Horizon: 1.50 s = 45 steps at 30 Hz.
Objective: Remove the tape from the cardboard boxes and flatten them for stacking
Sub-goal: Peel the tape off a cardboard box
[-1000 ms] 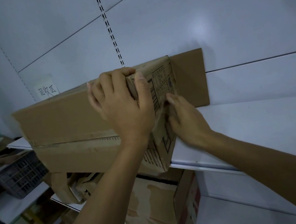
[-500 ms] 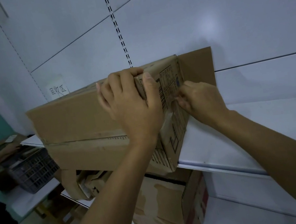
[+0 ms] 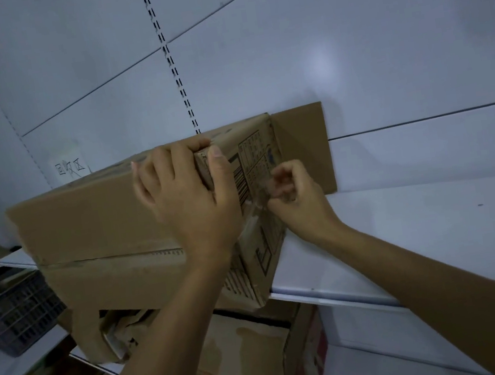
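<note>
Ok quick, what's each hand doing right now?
Left hand: closed, gripping the top corner of the cardboard box.
Right hand: closed, pinching a strip of clear tape on the box's end.

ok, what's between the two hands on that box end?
Head view: the box's printed end, its barcode, and clear tape the right hand pinches; the left hand grips the edge.

A long brown cardboard box (image 3: 91,223) lies on the white shelf board (image 3: 422,225), overhanging its front edge, its far flap (image 3: 304,146) against the white panelled wall (image 3: 346,44). Under that shelf sits a torn brown cardboard carton (image 3: 249,360), and a dark grid-walled plastic crate (image 3: 14,315) stands lower left.
</note>
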{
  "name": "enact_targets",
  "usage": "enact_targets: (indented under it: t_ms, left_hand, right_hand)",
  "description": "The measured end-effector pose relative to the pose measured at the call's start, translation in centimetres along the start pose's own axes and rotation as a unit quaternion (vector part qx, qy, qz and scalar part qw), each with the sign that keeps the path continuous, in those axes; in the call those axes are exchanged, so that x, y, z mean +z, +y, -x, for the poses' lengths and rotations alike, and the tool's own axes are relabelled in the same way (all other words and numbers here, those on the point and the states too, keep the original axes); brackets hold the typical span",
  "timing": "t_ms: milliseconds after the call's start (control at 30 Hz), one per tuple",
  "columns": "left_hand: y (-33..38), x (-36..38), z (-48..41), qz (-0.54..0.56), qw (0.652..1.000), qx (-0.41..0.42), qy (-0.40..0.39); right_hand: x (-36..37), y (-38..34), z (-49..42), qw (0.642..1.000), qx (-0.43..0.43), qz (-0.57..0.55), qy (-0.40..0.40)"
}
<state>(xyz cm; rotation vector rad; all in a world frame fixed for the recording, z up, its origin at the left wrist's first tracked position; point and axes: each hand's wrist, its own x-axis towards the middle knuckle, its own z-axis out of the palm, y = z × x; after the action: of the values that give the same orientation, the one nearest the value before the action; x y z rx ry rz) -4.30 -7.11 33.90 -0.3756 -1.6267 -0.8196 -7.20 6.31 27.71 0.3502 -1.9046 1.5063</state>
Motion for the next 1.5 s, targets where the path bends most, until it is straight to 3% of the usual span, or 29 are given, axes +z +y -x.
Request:
enact_targets:
  t_ms: [100, 267, 400, 567, 767, 900, 1033, 1200, 1333, 1500]
  left_hand:
    - [-0.1, 0.1, 0.0, -0.006, 1.000, 0.006, 0.003]
    - [-0.1, 0.2, 0.0, -0.004, 1.000, 0.007, 0.006]
    - [-0.1, 0.3, 0.0, -0.002, 1.000, 0.007, 0.011]
    - [0.0, 0.3, -0.1, -0.012, 1.000, 0.009, 0.012]
    - [0.1, 0.2, -0.1, -0.001, 1.000, 0.009, 0.007]
    - [0.0, 0.2, 0.0, -0.003, 1.000, 0.011, 0.006]
    - [-0.2, 0.3, -0.2, -0.007, 1.000, 0.019, 0.011]
    - [-0.4, 0.6, -0.2, -0.007, 1.000, 0.026, 0.013]
    - [-0.4, 0.8, -0.4, -0.012, 1.000, 0.024, 0.008]
    - [-0.2, 1.5, -0.3, -0.023, 0.999, 0.032, 0.015]
  right_hand:
    - [0.3, -0.3, 0.2, 0.996, 0.025, -0.085, 0.012]
    - [0.9, -0.2, 0.1, 0.996, 0.041, -0.072, 0.033]
    - [0.4, -0.2, -1.3, 0.982, 0.095, -0.155, 0.046]
    - [-0.2, -0.4, -1.9, 0.937, 0.204, -0.283, 0.027]
    - [-0.9, -1.5, -0.4, 0.873, 0.214, -0.437, -0.024]
    - [-0.7, -1.6, -0.4, 0.898, 0.227, -0.376, -0.038]
    - [-0.3, -1.6, -0.2, 0.937, 0.176, -0.294, -0.066]
    - [-0.5, -1.8, 0.3, 0.972, 0.147, -0.180, -0.023]
    - [-2.1, -2.7, 3.3, 0.977, 0.154, -0.149, 0.017]
    - [-4.7, -5.9, 13.2, 0.966, 0.163, -0.178, 0.088]
